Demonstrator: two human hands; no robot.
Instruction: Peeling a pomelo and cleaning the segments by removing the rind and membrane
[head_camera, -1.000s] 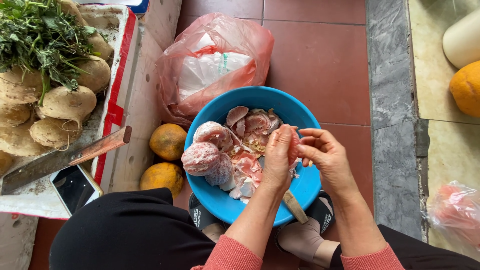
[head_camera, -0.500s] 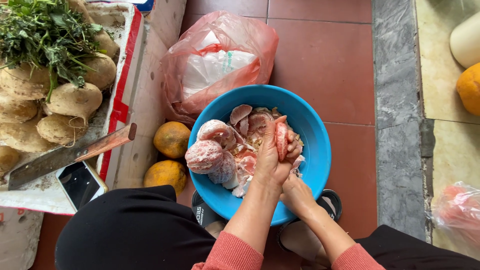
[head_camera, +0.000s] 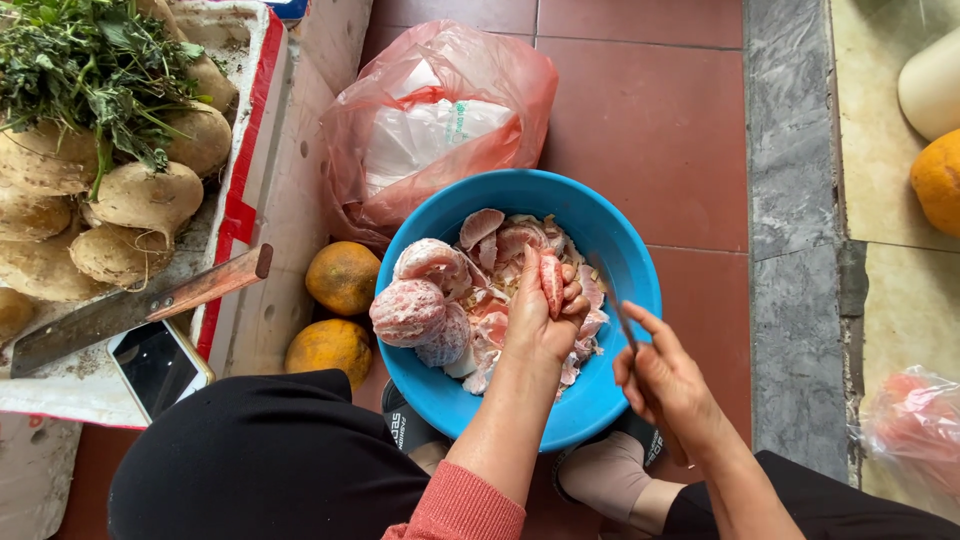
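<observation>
Your right hand (head_camera: 665, 385) has drawn back from the blue bowl (head_camera: 620, 250), closed on what looks like a small knife, while your left hand (head_camera: 540, 320) still grips a pink pomelo segment (head_camera: 551, 280).

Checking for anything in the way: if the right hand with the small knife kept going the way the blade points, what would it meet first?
Probably the pink fruit segment held in the left hand. The right hand angles its knife up and left over the blue bowl toward it, though depth between them is unclear.
</observation>
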